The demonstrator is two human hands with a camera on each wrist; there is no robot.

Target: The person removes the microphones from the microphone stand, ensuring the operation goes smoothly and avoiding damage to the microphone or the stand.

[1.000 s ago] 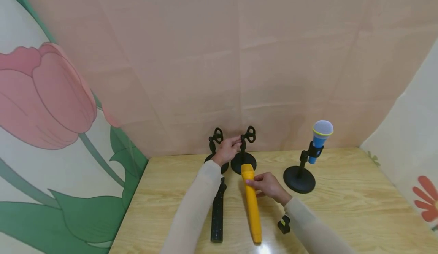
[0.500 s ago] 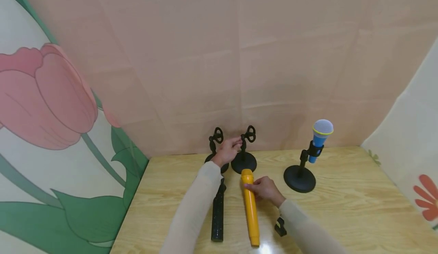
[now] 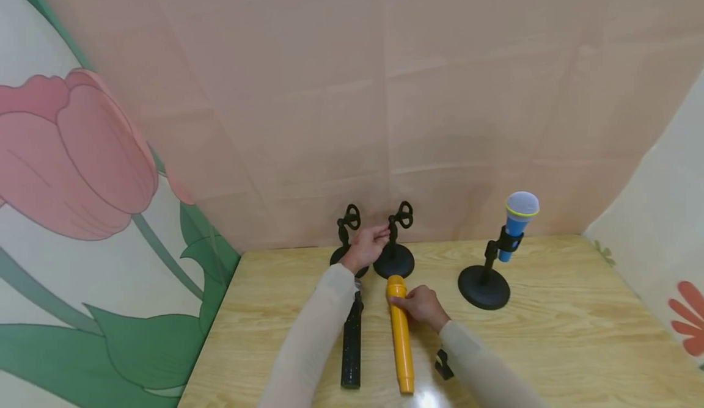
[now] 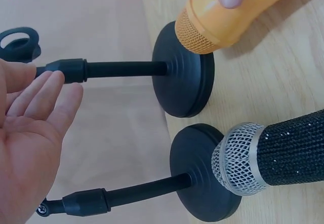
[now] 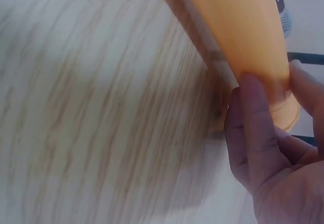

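My left hand (image 3: 370, 244) reaches to the middle black microphone stand (image 3: 393, 260) at the back of the wooden table (image 3: 561, 335). In the left wrist view the left hand (image 4: 35, 123) lies open, its straight fingers touching the stand's stem (image 4: 116, 69) near the collar. My right hand (image 3: 420, 305) grips the yellow microphone (image 3: 400, 341) just behind its head; the microphone lies on the table pointing at the stand's base. The right wrist view shows the fingers (image 5: 253, 128) curled round the yellow body (image 5: 238, 27).
A black glitter microphone (image 3: 351, 347) lies left of the yellow one, its mesh head (image 4: 242, 158) against a second empty stand (image 3: 344, 237). At the right a blue microphone (image 3: 518, 215) sits in a third stand (image 3: 484, 289). A small black clip (image 3: 442, 365) lies by my right sleeve.
My right hand has drawn the yellow microphone a little toward me and turned it straighter, away from the stand's base. The left hand stays at the stand's stem.
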